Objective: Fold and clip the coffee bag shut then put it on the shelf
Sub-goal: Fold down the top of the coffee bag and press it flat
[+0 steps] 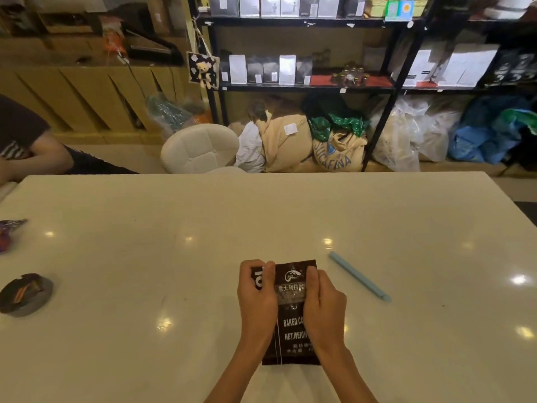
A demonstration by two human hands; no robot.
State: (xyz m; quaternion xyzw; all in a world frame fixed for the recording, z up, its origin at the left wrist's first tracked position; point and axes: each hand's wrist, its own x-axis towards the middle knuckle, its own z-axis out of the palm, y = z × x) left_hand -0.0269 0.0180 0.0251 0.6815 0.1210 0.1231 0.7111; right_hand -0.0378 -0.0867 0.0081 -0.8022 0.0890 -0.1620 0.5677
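A dark brown coffee bag (290, 321) with white print lies flat on the white table (145, 271), near its front edge. My left hand (257, 298) grips the bag's upper left edge, fingers curled over the top. On the upper right side my right hand (322, 303) holds the bag the same way. A light blue clip stick (360, 276) rests on the table just right of the bag, apart from both hands. Beyond the table stands a black shelf (308, 88) with rows of coffee bags.
A dark round ashtray-like dish (26, 293) and a shiny wrapper (8, 232) sit at the table's left edge. A person's arm (32, 149) is at far left. A white stool (200, 148) and sacks (337, 146) stand between table and shelf.
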